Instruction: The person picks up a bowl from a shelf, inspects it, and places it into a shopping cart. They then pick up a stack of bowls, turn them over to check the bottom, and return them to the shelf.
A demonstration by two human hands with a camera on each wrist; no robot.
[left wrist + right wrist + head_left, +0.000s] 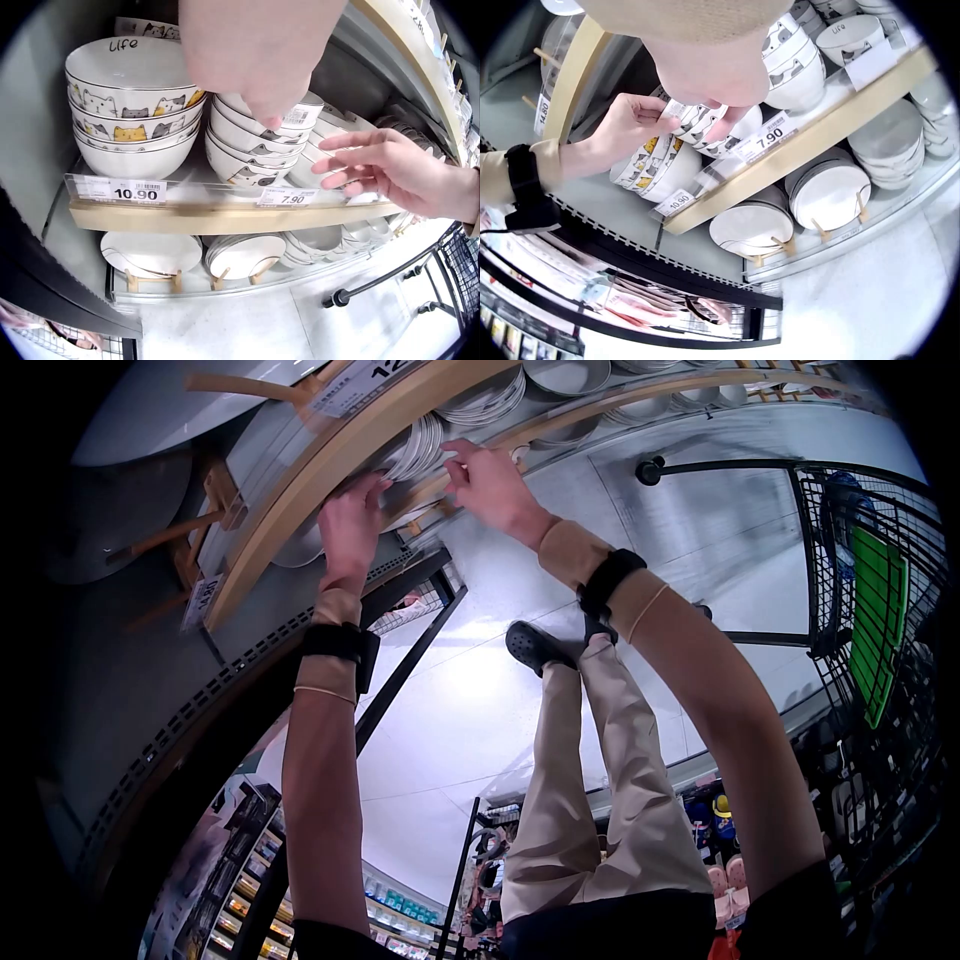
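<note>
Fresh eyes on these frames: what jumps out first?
Stacks of cat-print bowls on the shop shelf, over price tags 10.90 and 7.90. The left hand curls its fingers on the top bowl of the middle stack; the right hand reaches in beside it, fingers straight. White plates stand on wooden racks below.

white bowls (131, 112), grey and orange cat pattern; pale wood shelf edge (225, 218); white plates (154, 251)
</note>
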